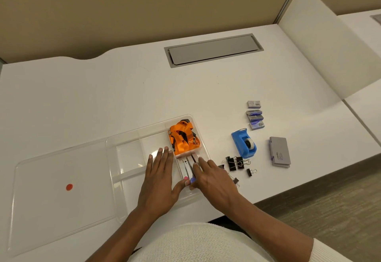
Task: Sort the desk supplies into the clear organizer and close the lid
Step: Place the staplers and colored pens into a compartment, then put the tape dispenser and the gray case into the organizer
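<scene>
The clear organizer lies open on the white desk, its lid flat to the left with a red dot on it. Orange lanyards fill its far right compartment. Several slim staplers lie in the near right compartment. My left hand rests flat on the tray, thumb touching the staplers' near ends. My right hand presses fingers on the staplers from the right. Right of the tray lie black binder clips, a blue tape dispenser, staple boxes and a grey case.
A grey cable hatch is set into the desk at the back. A white divider panel rises at the right. The desk's front edge runs close behind the clips, with carpet below.
</scene>
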The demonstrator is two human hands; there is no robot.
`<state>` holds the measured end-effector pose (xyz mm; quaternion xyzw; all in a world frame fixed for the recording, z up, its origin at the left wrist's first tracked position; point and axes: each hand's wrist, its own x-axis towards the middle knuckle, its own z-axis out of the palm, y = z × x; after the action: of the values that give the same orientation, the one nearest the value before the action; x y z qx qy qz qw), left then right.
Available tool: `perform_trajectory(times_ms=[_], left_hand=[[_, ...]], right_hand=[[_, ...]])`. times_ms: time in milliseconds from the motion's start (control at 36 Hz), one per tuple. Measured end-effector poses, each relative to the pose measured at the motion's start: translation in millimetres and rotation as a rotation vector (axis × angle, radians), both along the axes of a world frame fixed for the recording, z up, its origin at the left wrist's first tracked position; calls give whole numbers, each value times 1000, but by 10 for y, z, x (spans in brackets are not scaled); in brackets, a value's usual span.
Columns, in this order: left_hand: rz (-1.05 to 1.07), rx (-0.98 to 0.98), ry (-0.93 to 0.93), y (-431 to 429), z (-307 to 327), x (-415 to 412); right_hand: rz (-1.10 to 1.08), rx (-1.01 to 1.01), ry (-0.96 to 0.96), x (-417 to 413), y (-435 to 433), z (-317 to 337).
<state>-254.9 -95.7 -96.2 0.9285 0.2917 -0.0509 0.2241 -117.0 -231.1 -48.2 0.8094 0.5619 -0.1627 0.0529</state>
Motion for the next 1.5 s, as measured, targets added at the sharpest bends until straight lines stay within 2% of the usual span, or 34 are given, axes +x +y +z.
perform_trajectory(times_ms=[250,389,444,528,639,750,833,917,1056,1278,1417,1500], left_hand=[[8,-10,15,-13,102,13],[20,10,81,-9,145,44],[35,8,85,-37,228,81],[54,21,84,-107,403,163],[40,79,108,-218,643,373],[-83,162,-134,-325,678,688],[-175,93,-252,-443,816,1040],[-238,26,-219,-576,831,1431],[-270,-48,-122,-750,682,2001],[-327,-37,31,-911,350,2428],[-296,-23,0,-929,251,2486],[-274,-79,-35,-906,233,2481]], right_hand=[[19,59,19,22,-1,29],[-26,171,89,64,-110,-15],[-68,239,146,114,-174,45],[-154,383,115,265,-298,197],[-446,504,81,537,-524,286],[-678,491,12,842,-793,240],[-823,477,-51,1024,-997,212],[-995,425,-109,1187,-1188,123],[-1197,368,-74,1479,-1389,20],[-1291,254,64,1752,-1440,-144],[-1349,290,187,1873,-1417,-188],[-1378,294,285,1959,-1411,-204]])
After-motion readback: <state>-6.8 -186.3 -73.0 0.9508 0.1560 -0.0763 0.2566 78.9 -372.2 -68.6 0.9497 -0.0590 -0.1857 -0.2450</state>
